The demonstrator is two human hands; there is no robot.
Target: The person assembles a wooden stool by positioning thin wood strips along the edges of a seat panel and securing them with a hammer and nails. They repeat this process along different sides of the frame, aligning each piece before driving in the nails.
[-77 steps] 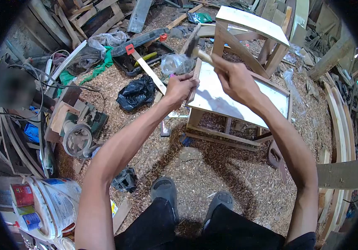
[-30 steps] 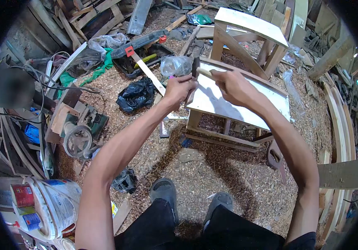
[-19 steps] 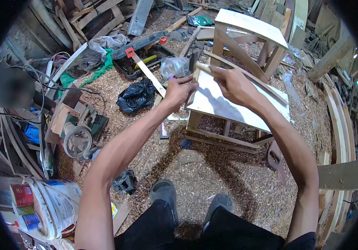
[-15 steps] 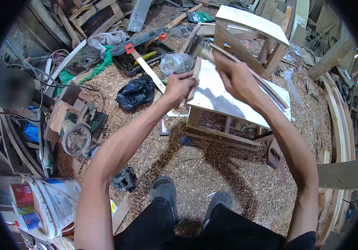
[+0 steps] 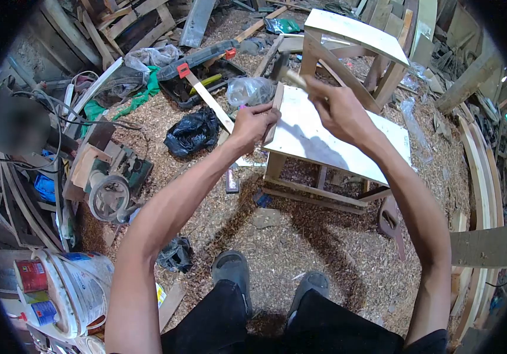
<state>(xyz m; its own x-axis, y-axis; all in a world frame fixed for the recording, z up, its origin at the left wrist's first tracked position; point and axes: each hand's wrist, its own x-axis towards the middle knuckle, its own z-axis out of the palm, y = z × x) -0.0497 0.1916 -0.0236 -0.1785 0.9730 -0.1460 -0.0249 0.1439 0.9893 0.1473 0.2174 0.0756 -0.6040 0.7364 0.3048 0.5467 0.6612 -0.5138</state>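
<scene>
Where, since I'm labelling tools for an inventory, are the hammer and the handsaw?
Hammer [image 5: 294, 77]: head-camera view, on its pale handle.
Handsaw [image 5: 388, 207]: head-camera view, on the upper part of its handle.

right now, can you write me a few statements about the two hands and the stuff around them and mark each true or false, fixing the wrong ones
1. The right hand grips a dark-headed hammer with a pale wooden handle. True.
2. The left hand is spread flat on the white rectangular panel. False: it grips a narrow brown wooden strip at the panel's left end.
3. The black plastic toolbox with red latches stands open. True.
4. The crumpled black plastic bag lies on top of the panel. False: it lies on the shaving-strewn floor.
5. The large white plastic bucket is at the lower left of the view. True.
</scene>
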